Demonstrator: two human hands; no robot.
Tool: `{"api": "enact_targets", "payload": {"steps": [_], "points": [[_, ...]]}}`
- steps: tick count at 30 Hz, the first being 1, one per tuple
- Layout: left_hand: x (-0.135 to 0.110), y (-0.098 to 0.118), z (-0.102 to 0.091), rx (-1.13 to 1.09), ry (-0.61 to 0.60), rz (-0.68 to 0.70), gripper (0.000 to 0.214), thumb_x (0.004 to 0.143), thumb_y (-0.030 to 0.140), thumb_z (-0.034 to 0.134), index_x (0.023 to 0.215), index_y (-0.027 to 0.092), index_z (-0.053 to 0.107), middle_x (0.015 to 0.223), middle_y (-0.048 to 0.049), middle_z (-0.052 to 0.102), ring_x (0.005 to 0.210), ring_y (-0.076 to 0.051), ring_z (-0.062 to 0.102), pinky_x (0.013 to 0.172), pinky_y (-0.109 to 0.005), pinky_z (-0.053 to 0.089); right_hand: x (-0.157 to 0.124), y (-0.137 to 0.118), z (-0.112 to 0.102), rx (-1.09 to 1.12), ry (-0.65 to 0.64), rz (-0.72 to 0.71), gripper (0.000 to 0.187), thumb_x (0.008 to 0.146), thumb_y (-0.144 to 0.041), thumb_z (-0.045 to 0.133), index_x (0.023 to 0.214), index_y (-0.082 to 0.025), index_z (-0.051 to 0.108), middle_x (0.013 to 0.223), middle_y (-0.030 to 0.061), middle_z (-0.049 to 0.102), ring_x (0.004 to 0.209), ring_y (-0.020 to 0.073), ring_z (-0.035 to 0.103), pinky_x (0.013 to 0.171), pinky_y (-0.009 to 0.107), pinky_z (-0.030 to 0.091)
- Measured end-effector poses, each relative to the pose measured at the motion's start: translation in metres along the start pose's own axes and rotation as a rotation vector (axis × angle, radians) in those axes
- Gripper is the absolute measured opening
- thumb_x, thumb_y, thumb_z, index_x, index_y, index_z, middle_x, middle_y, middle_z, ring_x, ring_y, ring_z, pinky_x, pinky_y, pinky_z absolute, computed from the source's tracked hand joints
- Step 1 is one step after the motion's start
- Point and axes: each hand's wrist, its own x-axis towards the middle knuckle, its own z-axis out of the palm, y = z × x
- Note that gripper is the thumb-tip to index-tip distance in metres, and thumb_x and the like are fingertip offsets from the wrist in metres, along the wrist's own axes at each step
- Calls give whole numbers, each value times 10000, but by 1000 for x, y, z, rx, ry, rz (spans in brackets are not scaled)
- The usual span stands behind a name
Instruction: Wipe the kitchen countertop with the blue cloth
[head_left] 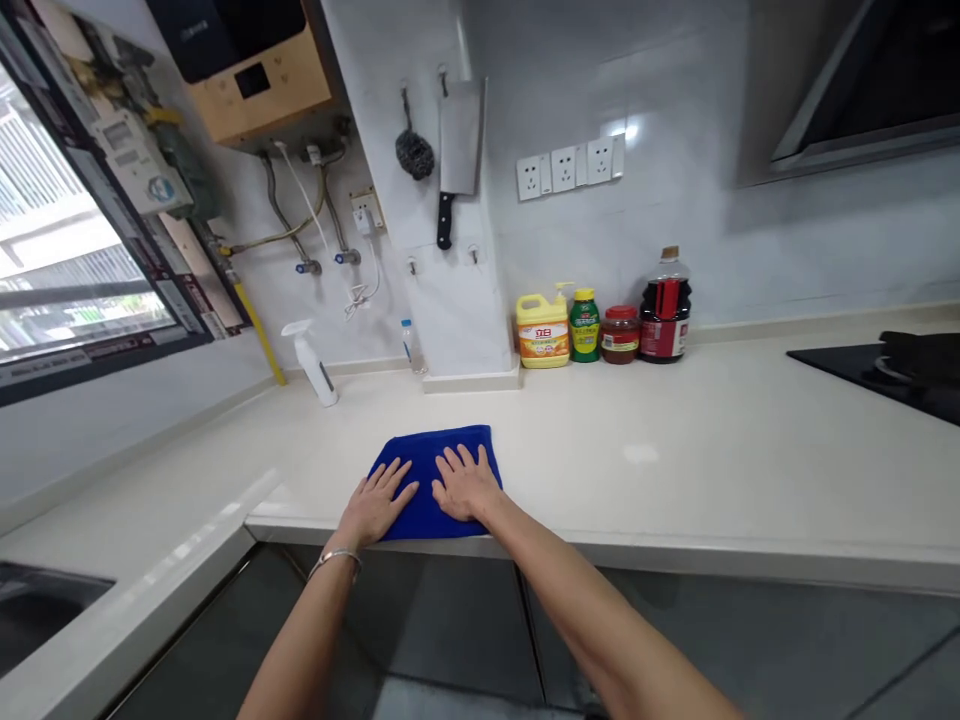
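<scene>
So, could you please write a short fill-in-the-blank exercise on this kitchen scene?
The cloth under the left hand and right hand is coloured ____.
The white spray bottle stands nearer the ____ hand.
The hanging cleaver has a handle coloured ____.
The bottle between the yellow jug and red-lidded jar has a body coloured mainly ____.
Missing words: blue; left; black; green.

A slim silver bangle (335, 555) is circling the left wrist (347, 537). The left hand (379, 503) above it, the left forearm (300, 640) below and the right forearm (585, 600) to its right are showing bare.
</scene>
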Motion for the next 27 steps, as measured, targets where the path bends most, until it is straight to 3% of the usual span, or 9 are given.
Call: {"api": "enact_targets", "payload": {"steps": [9, 14, 27], "points": [[-13, 51, -9, -3, -60, -6, 651, 1017, 543, 225, 1601, 254, 238, 1667, -58, 180, 1536, -273, 158, 1234, -496, 198, -48, 20, -7, 42, 47, 20, 679, 999, -453, 205, 1590, -125, 270, 1670, 98, 194, 1544, 303, 74, 1225, 585, -24], [-20, 85, -15, -1, -37, 8, 656, 1011, 576, 221, 1599, 285, 244, 1662, -39, 202, 1532, -270, 167, 1241, -484, 207, -72, 38, -11, 48, 57, 22, 679, 994, -449, 214, 1589, -129, 277, 1667, 98, 205, 1543, 303, 85, 1226, 583, -20], [-21, 194, -22, 6, 2, 127, 658, 1020, 541, 237, 1593, 220, 271, 1657, -52, 223, 1532, -285, 171, 1249, -494, 200, -147, 114, -32, 42, 93, 25, 676, 989, -445, 236, 1576, -118, 311, 1659, 98, 229, 1538, 297, 122, 1236, 562, 8]]}}
